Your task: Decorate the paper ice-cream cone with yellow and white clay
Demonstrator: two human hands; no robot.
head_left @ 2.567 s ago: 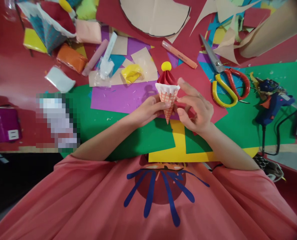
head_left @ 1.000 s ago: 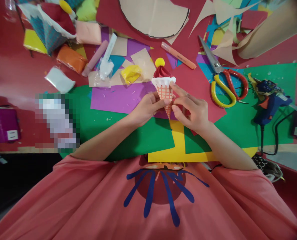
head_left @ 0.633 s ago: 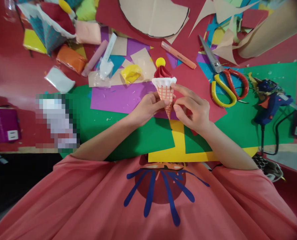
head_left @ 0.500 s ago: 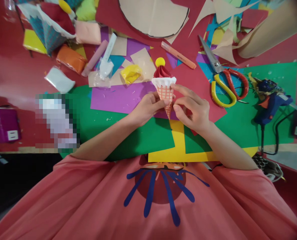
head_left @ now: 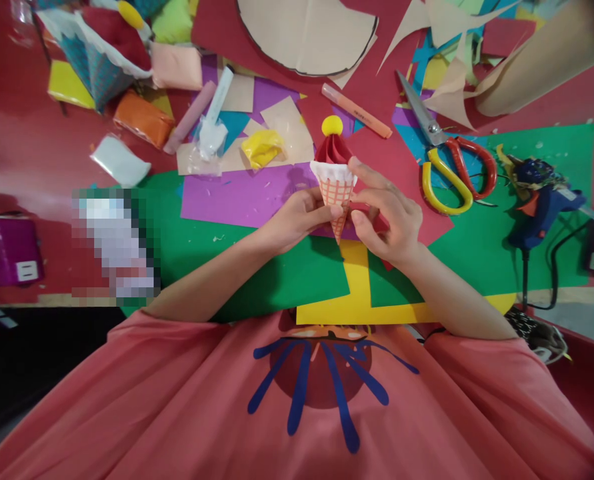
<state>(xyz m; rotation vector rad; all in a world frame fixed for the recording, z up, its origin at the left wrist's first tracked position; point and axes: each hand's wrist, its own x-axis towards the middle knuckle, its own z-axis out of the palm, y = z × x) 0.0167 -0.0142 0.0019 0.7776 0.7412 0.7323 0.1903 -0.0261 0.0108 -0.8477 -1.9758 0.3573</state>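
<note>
A small craft ice cream cone point(head_left: 335, 190) is held upright in front of me. Its pale paper cone carries an orange grid, with a white scalloped rim, a folded red top and a yellow ball above. My left hand point(head_left: 299, 217) grips the lower cone, thumb in front and fingers partly hidden behind. On the other side, my right hand point(head_left: 391, 213) has its fingers apart and curved, the index fingertip touching the white rim at its right end. The right thumb stays off the cone.
Scissors point(head_left: 434, 137) with red and yellow handles lie right of the hands, and a blue glue gun point(head_left: 539, 213) beyond them. An orange marker point(head_left: 357, 110) and a yellow clay lump point(head_left: 263, 148) lie behind. A larger blue cone point(head_left: 94, 67) stands far left. Green paper point(head_left: 277, 283) spreads beneath.
The cone has shifted slightly right and tilted a little, its red folds showing more. Both hands have moved slightly right with it.
</note>
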